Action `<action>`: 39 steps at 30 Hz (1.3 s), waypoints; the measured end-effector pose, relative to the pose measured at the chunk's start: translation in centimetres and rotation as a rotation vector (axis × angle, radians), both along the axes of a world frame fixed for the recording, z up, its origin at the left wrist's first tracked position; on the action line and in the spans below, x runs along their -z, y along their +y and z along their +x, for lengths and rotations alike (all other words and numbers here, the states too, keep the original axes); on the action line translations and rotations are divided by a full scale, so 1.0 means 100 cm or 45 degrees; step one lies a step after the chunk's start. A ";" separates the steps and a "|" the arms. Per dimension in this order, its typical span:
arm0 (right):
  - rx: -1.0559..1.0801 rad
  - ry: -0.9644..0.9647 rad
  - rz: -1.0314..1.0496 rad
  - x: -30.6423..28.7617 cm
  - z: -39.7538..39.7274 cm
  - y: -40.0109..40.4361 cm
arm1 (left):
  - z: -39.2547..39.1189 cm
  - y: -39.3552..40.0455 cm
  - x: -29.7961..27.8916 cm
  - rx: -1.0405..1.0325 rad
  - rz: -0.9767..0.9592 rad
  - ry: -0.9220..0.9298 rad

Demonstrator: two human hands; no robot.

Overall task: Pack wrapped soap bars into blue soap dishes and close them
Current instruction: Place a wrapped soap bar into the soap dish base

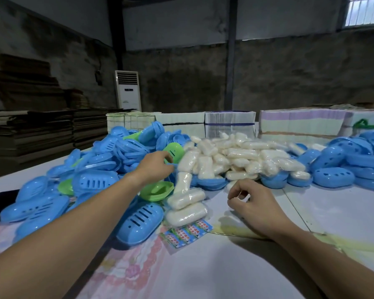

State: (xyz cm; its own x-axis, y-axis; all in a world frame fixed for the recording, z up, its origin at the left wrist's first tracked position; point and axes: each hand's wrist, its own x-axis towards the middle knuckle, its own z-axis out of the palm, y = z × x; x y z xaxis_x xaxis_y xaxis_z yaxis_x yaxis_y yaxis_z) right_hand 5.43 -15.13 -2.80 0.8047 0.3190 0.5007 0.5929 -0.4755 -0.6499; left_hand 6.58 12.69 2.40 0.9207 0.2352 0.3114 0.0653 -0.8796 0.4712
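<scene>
The pale, glossy desk lies bare in front and to the right, with its dark left edge running behind the piles; that near stretch is the only open room. The left hand reaches into the heap of blue oval plastic soap dishes at the left, fingers bent down among the shells just beside a green plastic dish half; whether it has closed on anything cannot be told. The right hand rests low over the bare desk, fingers loosely curled and thumb near the forefinger, and it holds nothing that can be seen. Between the hands, white soap bars in clear wrap are heaped in the middle, a few spilling forward beside a slotted blue dish shell. More blue dishes crowd the right. A printed colourful label strip lies flat in front of the bars. Stacks of bundled white paper wall off the far edge.
</scene>
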 end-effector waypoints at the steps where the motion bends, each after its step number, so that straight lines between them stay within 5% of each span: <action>1: -0.001 0.001 0.009 0.000 0.000 0.000 | -0.001 -0.010 0.001 0.104 -0.006 -0.089; 3: -0.003 0.004 0.017 0.001 0.000 0.000 | -0.002 -0.034 0.003 0.323 0.190 -0.048; 6: -0.001 0.009 0.015 0.002 0.001 -0.001 | 0.005 -0.064 0.008 0.304 0.595 -0.077; 16: -0.031 -0.020 0.003 0.000 0.001 -0.002 | 0.015 -0.110 0.017 0.250 1.086 -0.205; 39: 0.080 0.042 0.155 -0.003 0.005 -0.010 | -0.028 -0.095 0.033 0.201 0.576 -0.617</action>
State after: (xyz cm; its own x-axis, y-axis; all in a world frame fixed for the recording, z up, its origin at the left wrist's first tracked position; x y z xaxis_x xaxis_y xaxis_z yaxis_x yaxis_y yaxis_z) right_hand 5.98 -16.17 -2.45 0.8381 0.2057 0.5053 0.5414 -0.4274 -0.7240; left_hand 3.80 3.22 -0.93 0.6647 -0.1410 0.7336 -0.2059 -0.9786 -0.0015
